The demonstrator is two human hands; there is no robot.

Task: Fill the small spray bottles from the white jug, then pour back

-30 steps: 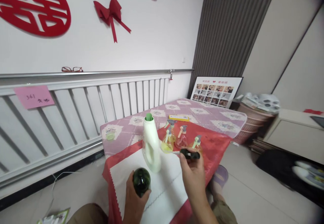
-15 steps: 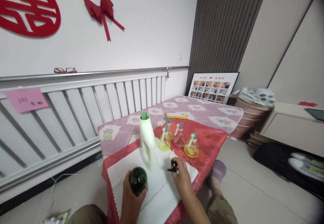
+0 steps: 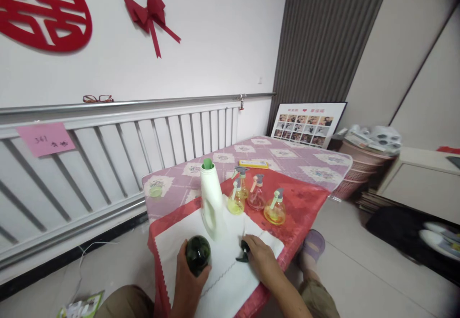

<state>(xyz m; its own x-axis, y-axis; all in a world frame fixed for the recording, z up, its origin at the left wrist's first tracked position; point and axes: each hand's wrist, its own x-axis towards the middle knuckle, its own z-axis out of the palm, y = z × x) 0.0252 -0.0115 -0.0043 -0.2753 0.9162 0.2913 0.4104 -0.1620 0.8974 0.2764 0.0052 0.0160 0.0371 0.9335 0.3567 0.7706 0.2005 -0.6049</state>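
My left hand [image 3: 187, 272] is wrapped round a dark green, rounded spray bottle body [image 3: 198, 254], tilted over the white cloth [image 3: 223, 279]. In my right hand [image 3: 262, 258] is a black spray head [image 3: 244, 252], apart from the bottle and partly covered by my fingers. Just beyond both hands a pale green jug [image 3: 211, 193] with a handle stands upright, a green piece in its mouth. To its right are several small clear spray bottles: one with yellow liquid [image 3: 236, 205], a pinkish one [image 3: 256, 199] and one with amber liquid [image 3: 275, 211].
A red cloth [image 3: 302, 193] lies under the white one on the table with a floral cover [image 3: 283, 153]. Farther back is a yellow box [image 3: 253, 164]; a pale green cap [image 3: 155, 192] lies at left. A white radiator [image 3: 118, 159] runs along the wall.
My right hand has drawn slightly down toward me, and the spray head has turned in its fingers. My left hand still grips the bottle body. The whole view has shifted a little.
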